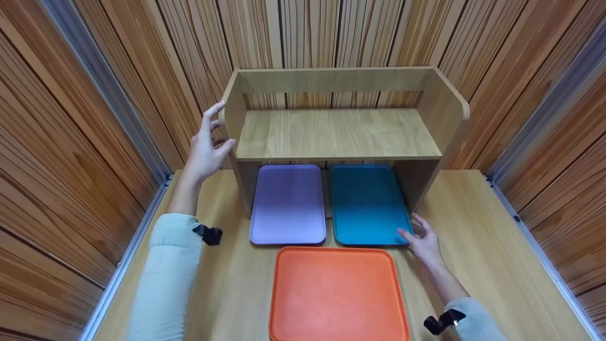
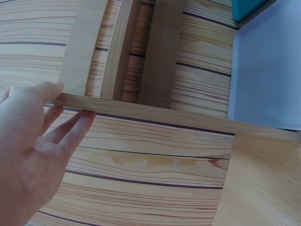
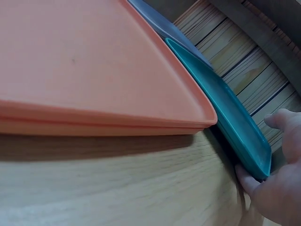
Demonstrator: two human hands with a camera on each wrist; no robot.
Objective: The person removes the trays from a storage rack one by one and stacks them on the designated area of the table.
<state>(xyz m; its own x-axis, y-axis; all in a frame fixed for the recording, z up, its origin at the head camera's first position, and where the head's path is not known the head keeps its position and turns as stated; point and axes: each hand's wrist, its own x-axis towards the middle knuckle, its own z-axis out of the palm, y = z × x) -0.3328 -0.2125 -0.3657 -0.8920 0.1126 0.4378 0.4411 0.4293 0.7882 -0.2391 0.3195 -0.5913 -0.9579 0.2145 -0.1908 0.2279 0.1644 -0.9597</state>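
Note:
A light wooden two-level shelf (image 1: 331, 135) stands against the back wall. My left hand (image 1: 207, 150) grips its left side panel (image 2: 155, 112), with digits on either side of the panel's edge in the left wrist view. Under the shelf board lie a lilac tray (image 1: 289, 203) and, to its right, a teal tray (image 1: 369, 203), both reaching out past the board's front edge. At the front right corner of the teal tray is my right hand (image 1: 424, 244), its digits on both sides of that corner, beside the right side panel's foot.
In front of the shelf lies an orange tray (image 1: 338, 293), its edge showing two layers in the right wrist view. Wood-plank walls (image 1: 71, 142) enclose the table (image 1: 478, 237) on three sides. Metal rails (image 1: 535, 237) run along the table's sides.

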